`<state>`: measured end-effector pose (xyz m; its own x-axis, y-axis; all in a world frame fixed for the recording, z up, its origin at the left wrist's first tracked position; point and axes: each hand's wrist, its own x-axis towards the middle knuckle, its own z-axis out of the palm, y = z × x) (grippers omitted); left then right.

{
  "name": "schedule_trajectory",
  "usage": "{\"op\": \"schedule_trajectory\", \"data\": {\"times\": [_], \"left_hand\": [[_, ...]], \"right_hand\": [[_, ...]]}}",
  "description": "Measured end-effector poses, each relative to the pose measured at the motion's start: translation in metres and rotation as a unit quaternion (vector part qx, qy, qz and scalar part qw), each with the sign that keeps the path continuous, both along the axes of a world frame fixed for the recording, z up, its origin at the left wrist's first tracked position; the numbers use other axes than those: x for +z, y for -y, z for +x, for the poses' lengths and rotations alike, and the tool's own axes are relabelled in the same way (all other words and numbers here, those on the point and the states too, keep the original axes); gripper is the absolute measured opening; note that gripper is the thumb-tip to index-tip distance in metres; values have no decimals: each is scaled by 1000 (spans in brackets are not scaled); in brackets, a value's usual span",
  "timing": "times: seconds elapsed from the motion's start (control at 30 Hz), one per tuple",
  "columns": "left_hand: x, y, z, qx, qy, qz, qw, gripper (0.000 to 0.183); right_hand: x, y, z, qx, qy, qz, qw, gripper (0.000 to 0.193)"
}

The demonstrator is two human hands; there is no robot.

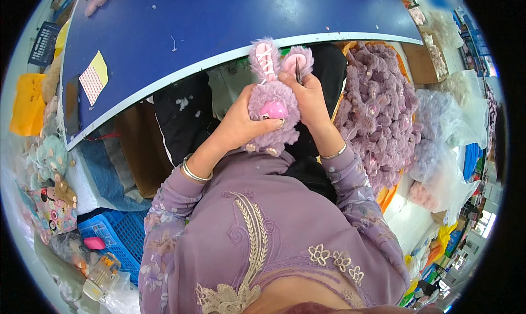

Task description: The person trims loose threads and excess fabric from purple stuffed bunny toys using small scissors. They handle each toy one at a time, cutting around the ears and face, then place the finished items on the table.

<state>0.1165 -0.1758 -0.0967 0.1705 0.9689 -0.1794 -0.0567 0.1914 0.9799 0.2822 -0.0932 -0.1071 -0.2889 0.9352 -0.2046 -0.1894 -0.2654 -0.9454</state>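
Over my lap I hold a fluffy purple plush rabbit [260,98] upright, with a shiny pink round face and two long ears. My left hand [241,119] is closed around its body, the thumb lying beside the face. White lacing crosses the pink lining of the left ear [266,60]. At the base of the right ear [300,57], my right hand [308,96] is closed on a slim pointed metal tool [298,73]. Its tip lies against that ear's pink lining; my fingers hide the rest, and I cannot tell its exact kind.
A blue table [219,18] with a pale edge spans the far side. On it lies a sticker sheet [93,79]. To my right, a large orange-lined container [392,196] is heaped with purple plush pieces [378,106]. A blue basket [112,237] stands at lower left.
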Motion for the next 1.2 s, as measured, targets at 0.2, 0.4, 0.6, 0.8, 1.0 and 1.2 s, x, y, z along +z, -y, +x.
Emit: {"op": "schedule_trajectory", "data": {"times": [0.2, 0.4, 0.6, 0.8, 1.0, 1.2], "left_hand": [[6, 5, 0, 58, 1, 59, 997, 83], [-12, 10, -8, 32, -50, 143, 988, 62], [4, 0, -22, -32, -98, 197, 975, 61], [19, 2, -31, 88, -125, 223, 963, 64], [28, -5, -38, 175, -151, 233, 945, 62], [26, -5, -38, 194, -168, 222, 941, 64]], "right_hand": [[-7, -8, 1, 1, -15, -23, 1000, 19], [-15, -15, -4, 11, -25, -55, 998, 22], [-13, -15, -18, -5, -16, 28, 999, 21], [24, -23, -6, 63, 161, 25, 985, 29], [63, -7, -13, 99, 160, 191, 963, 15], [87, 3, -35, 134, 258, 321, 901, 23]]}}
